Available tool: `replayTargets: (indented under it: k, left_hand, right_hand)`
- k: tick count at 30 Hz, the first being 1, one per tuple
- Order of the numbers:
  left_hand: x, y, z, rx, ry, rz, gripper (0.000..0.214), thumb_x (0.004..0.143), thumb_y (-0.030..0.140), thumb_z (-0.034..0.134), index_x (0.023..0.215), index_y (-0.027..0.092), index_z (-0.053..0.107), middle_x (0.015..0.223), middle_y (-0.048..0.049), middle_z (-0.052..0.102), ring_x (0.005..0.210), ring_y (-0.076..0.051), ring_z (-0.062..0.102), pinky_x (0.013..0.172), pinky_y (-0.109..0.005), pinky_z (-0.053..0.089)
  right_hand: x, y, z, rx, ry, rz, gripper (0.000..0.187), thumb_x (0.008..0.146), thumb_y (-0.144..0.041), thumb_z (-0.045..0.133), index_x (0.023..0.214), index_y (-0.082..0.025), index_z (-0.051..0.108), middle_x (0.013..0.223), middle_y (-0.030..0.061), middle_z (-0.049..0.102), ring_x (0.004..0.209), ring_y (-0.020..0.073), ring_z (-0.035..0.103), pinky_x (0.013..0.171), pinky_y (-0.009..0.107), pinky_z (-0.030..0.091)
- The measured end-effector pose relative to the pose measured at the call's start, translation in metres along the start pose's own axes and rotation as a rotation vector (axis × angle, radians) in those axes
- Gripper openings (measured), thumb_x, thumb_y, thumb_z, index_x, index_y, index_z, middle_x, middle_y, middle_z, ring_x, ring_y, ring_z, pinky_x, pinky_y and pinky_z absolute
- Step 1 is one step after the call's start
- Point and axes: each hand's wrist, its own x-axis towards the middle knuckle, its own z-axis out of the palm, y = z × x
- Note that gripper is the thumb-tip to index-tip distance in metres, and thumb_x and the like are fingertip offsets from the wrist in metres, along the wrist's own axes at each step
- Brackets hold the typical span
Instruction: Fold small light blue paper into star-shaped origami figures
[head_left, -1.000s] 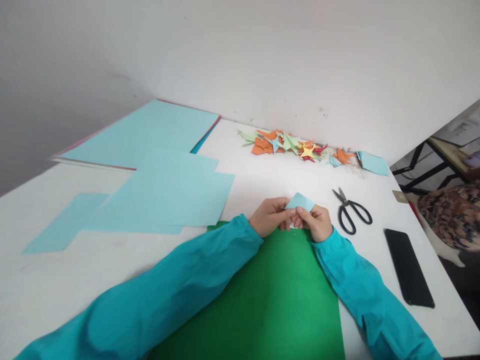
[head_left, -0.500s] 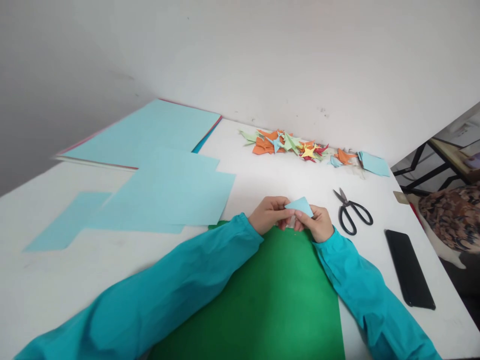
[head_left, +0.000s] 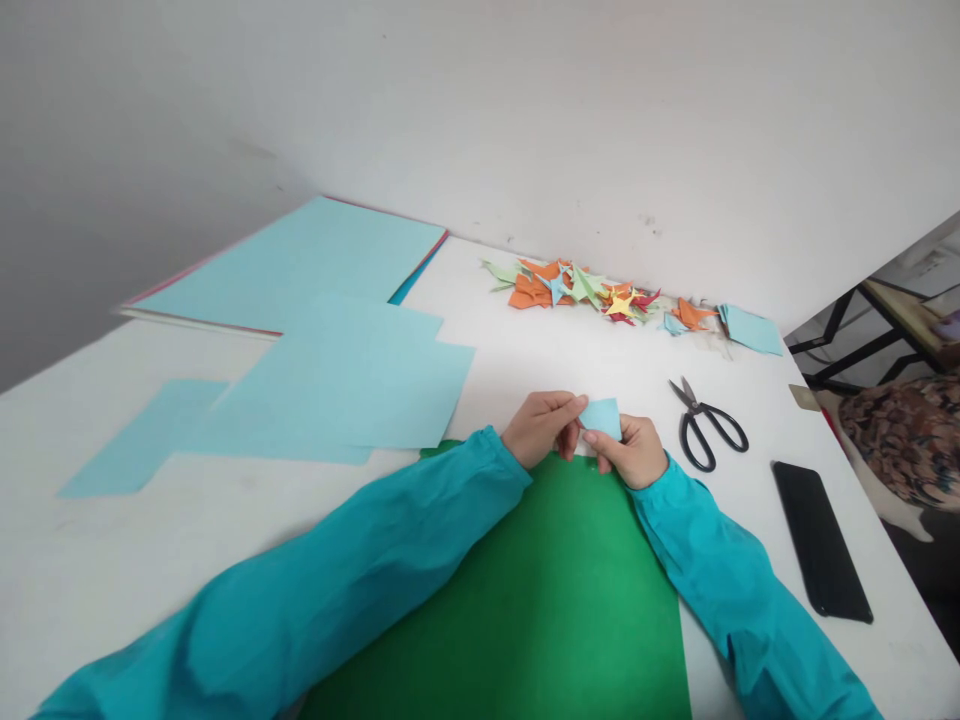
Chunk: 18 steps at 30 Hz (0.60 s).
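Between both hands, above the far edge of a green sheet [head_left: 525, 590], is a small piece of light blue paper [head_left: 604, 416]. My left hand [head_left: 544, 425] pinches its left corner between thumb and fingers. My right hand [head_left: 632, 450] grips its lower right part, with the thumb on the near face. The paper looks roughly square here; whether it is folded in layers I cannot tell. To the right of my right hand lie black-handled scissors [head_left: 703, 420] with the blades slightly apart.
Light blue sheets [head_left: 337, 390] overlap on the left, with a larger paper stack [head_left: 300, 260] behind. Along the wall lie several colourful folded paper pieces [head_left: 570, 288] and a small blue paper pile [head_left: 752, 330]. A black phone-like slab [head_left: 821, 540] lies near the white table's [head_left: 225, 520] right edge.
The small blue paper has turned in my hands, from a triangular outline to a squarer one. My left fingers have shifted their hold to its left corner. The view has moved slightly.
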Motion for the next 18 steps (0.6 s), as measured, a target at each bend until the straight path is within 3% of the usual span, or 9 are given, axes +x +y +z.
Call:
replayTargets:
  k: [9,14,18]
  left_hand:
    - [0.0015,0.0013,0.0013,-0.106,0.057,-0.022,0.052,0.076,0.055,0.042,0.051,0.01,0.051,0.04,-0.0032,0.054,0.033,-0.011,0.049,0.037,-0.023,0.039]
    - [0.0025,0.0002,-0.0014,-0.05,-0.01,0.071,0.033,0.066,0.042,0.063,0.06,0.011,0.053,0.041,0.0014,0.053,0.038,-0.008,0.049,0.043,-0.02,0.04]
    - [0.0047,-0.0027,-0.0034,-0.094,0.036,0.069,0.031,0.069,0.039,0.061,0.058,0.013,0.048,0.042,0.0016,0.054,0.038,-0.008,0.05,0.042,-0.02,0.041]
  right_hand:
    - [-0.0014,0.0046,0.0051,0.026,0.064,0.004,0.038,0.072,-0.044,0.058,0.047,-0.015,0.054,0.038,0.0001,0.055,0.033,0.0081,0.045,0.037,0.02,0.037]
    - [-0.0002,0.0069,0.0069,0.091,0.101,-0.012,0.037,0.074,-0.046,0.056,0.054,-0.015,0.056,0.045,0.0014,0.058,0.038,0.0095,0.05,0.041,0.022,0.041]
    - [-0.0012,0.0086,0.0097,0.159,0.2,-0.078,0.028,0.074,-0.044,0.057,0.08,-0.016,0.056,0.054,-0.0012,0.06,0.042,0.0096,0.052,0.041,0.021,0.042]
